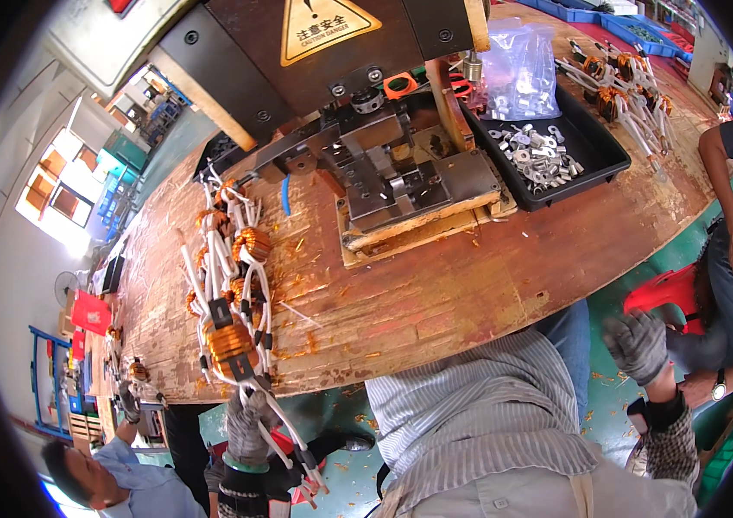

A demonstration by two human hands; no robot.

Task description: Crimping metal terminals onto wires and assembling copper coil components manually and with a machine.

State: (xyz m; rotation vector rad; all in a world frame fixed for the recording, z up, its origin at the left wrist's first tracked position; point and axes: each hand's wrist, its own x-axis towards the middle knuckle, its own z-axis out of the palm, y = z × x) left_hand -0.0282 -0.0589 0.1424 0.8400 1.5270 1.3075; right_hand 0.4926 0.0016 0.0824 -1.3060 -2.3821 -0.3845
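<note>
At the table's near left edge, my left hand (250, 430), in a grey glove, is closed round the white leads of a copper-wound coil (232, 342). The coil's body lies over the bench edge, with black sleeves at its ends and leads hanging below my hand. Behind it more copper coils (250, 245) with white, black-tipped leads lie in a row. My right hand (637, 347), also gloved in grey, is raised off to the right beyond the bench. Its fingers are loosely bent and apart, with nothing seen in them.
A press machine (401, 181) with a warning sign stands mid-bench. Beside it, a black tray (556, 197) holds metal terminals and a plastic bag (520, 73). More coils (621, 91) lie far right. Co-workers sit at left and right; a watch-wearing arm (729, 380) is close to my right hand.
</note>
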